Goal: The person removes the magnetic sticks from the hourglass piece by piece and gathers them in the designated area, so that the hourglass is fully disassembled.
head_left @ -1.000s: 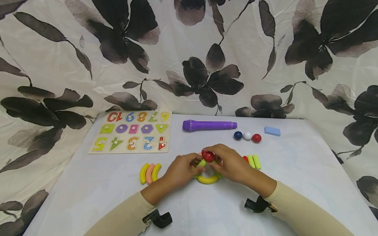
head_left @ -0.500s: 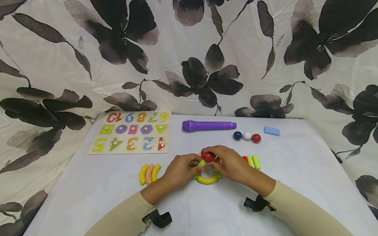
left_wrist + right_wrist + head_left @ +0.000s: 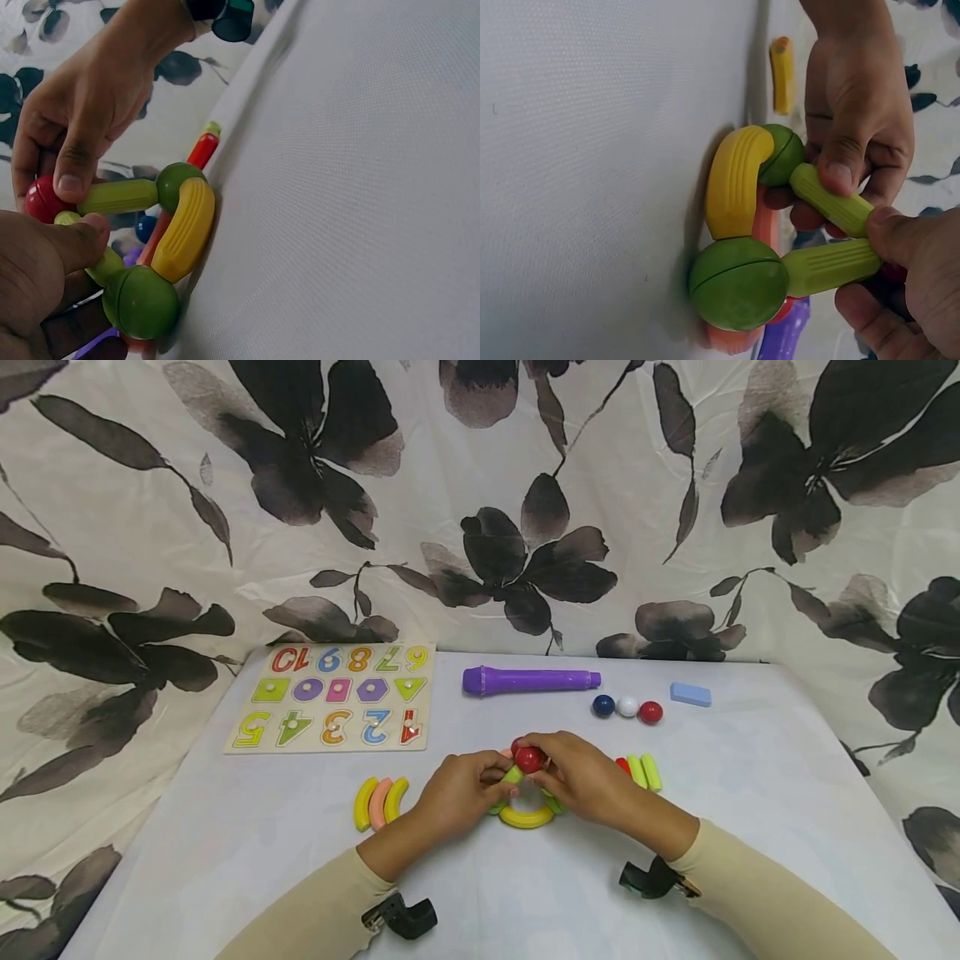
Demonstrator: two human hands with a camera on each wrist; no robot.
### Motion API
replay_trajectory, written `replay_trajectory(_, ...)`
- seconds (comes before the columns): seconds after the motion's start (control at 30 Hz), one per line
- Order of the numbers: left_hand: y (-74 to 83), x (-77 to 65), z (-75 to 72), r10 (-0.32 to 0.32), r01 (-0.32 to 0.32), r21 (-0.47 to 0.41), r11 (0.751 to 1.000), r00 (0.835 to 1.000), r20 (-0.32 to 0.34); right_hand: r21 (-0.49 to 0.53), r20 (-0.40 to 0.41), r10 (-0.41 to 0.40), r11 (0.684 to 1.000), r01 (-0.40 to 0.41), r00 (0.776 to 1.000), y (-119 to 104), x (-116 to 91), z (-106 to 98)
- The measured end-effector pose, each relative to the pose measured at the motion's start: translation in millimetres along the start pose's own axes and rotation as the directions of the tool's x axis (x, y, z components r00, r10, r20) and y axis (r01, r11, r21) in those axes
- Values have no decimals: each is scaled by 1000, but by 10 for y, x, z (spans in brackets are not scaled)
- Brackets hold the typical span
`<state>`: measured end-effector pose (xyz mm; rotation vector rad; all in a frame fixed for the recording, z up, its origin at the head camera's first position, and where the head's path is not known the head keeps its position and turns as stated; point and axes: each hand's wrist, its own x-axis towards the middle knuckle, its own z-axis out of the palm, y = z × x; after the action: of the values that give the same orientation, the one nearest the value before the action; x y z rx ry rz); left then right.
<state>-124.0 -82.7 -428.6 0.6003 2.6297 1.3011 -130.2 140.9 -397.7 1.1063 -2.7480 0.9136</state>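
Between both hands, a yellow curved stick (image 3: 527,817) lies low on the white table, joined to a green ball (image 3: 142,302) at one end and another green ball (image 3: 174,184) at the other. From these balls two light green sticks (image 3: 829,199) rise and lean together toward a red ball (image 3: 530,760). My left hand (image 3: 461,789) pinches one green stick between thumb and fingers. The red ball is in my right hand (image 3: 588,777), its thumb at the top of the other green stick (image 3: 832,266). Pink pieces (image 3: 766,221) show behind the yellow stick.
Yellow and pink curved sticks (image 3: 381,802) lie left; red and green straight sticks (image 3: 652,772) lie right. Farther back are a number puzzle board (image 3: 326,698), a purple microphone-shaped toy (image 3: 532,681), navy (image 3: 603,706), white (image 3: 627,707) and red balls (image 3: 651,712), and a blue block (image 3: 690,694).
My right hand has shifted very slightly downward in the head view. Both hands otherwise keep their hold on the same pieces.
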Motion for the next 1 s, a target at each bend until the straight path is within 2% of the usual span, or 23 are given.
replay_trajectory(0.27,-10,1,0,-2,2,4,1000,1000,-7,-29,-12,-16,999,15,1000,12,6,30)
replay_trajectory(0.67,-12,-2,1,12,-11,6,1000,1000,-19,-73,-46,4,997,-7,999,15,-8,77)
replay_trajectory(1.0,-27,10,10,31,-30,37,999,999,-16,-96,-43,-19,995,15,999,-5,16,23)
